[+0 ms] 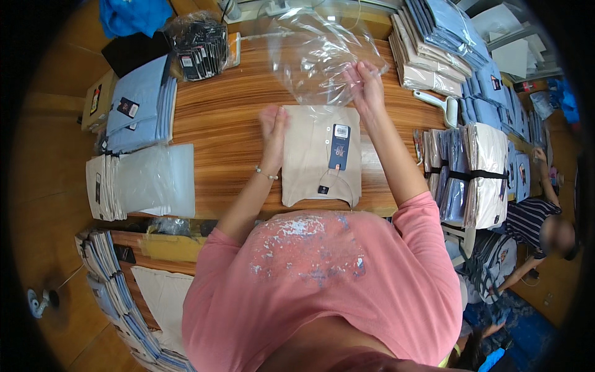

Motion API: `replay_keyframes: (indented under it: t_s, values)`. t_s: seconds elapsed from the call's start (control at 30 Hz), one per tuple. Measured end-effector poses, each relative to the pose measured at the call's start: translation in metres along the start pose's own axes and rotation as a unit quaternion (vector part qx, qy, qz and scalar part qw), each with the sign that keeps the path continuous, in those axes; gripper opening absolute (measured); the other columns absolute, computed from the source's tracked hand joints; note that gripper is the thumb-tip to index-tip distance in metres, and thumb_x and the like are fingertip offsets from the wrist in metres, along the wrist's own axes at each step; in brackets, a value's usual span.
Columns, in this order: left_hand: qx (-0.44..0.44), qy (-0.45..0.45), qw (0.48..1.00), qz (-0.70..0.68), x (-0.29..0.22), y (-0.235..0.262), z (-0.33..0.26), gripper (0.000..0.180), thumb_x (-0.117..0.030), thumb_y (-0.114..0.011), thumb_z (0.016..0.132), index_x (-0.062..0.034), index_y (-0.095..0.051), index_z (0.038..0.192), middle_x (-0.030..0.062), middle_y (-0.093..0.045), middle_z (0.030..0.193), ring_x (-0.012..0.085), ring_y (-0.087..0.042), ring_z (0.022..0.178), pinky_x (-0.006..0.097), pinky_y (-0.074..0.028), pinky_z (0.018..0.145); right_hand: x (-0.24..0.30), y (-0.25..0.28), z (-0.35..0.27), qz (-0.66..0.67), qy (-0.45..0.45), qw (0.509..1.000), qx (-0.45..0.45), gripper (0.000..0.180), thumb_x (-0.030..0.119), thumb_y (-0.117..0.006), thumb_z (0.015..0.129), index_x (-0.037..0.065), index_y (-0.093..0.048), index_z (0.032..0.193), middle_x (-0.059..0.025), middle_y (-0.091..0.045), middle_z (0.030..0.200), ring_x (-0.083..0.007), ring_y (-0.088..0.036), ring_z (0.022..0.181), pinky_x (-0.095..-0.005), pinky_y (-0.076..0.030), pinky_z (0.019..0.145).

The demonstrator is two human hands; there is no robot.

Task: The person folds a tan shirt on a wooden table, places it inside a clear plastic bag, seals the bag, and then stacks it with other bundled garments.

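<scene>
A folded beige shirt [310, 155] with a dark blue hang tag [339, 146] lies on the wooden table [217, 111] in front of me. My left hand [273, 127] rests flat on the shirt's left edge, fingers together. My right hand [365, 84] is raised above the shirt's top right corner and pinches the edge of a clear plastic bag [316, 56], which hangs open in the air over the far side of the table.
Stacks of light blue folded shirts [139, 102] and bagged white shirts [145, 180] sit to the left. More stacks [434, 43] and strapped bundles [483, 173] stand to the right. A bag of dark tags [199, 46] lies at the back. Another person [539, 229] sits at lower right.
</scene>
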State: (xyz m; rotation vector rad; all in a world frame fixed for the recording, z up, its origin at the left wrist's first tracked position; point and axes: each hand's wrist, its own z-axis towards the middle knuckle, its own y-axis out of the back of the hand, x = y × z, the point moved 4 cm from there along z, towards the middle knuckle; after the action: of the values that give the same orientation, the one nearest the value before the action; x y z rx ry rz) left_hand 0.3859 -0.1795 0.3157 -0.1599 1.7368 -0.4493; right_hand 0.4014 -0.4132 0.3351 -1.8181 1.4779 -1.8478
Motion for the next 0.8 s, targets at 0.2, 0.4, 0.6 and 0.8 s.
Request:
replay_keyframes:
  t_s: [0.2,0.4,0.6,0.8]
  values:
    - [0.110,0.209,0.963,-0.129,0.041,-0.002,0.017,0.028,-0.024,-0.058,0.089,-0.0029,-0.053,0.107,0.0136,-0.060,0.105,0.0207,-0.062,0.089,0.029,-0.050,0.073,-0.039,0.062,-0.044,0.058,-0.108,0.992,-0.007,0.009,0.006,-0.053,0.088,0.007,-0.048,0.096,-0.0109,-0.057,0.093,-0.0243,-0.060,0.082,-0.0391,-0.053,0.075]
    - [0.100,0.181,0.969,0.134,0.048,0.033,0.058,0.020,-0.018,-0.056,0.090,-0.0031,-0.057,0.102,0.0086,-0.065,0.090,0.0149,-0.063,0.077,0.024,-0.051,0.064,-0.010,0.105,-0.035,-0.153,-0.188,0.970,0.030,0.021,0.006,-0.055,0.085,0.005,-0.055,0.106,-0.0052,-0.061,0.090,-0.0132,-0.061,0.072,-0.0289,-0.056,0.056]
    - [0.145,0.243,0.959,0.015,0.039,0.034,0.074,0.030,-0.017,-0.056,0.090,-0.0031,-0.054,0.117,0.0066,-0.064,0.091,0.0122,-0.062,0.074,0.021,-0.050,0.066,0.005,0.107,-0.025,-0.350,-0.200,0.914,0.034,0.012,0.008,-0.057,0.084,0.004,-0.063,0.094,-0.0006,-0.061,0.080,-0.0062,-0.055,0.059,-0.0214,-0.052,0.048]
    - [0.117,0.023,0.923,0.367,0.057,0.043,0.104,0.023,-0.012,-0.066,0.082,0.0000,-0.063,0.101,0.0045,-0.066,0.083,0.0078,-0.058,0.068,0.019,-0.045,0.061,-0.012,0.121,0.020,-0.524,-0.113,0.842,0.068,0.009,0.003,-0.056,0.080,0.004,-0.063,0.086,0.0013,-0.056,0.066,-0.0063,-0.049,0.052,-0.0205,-0.040,0.042]
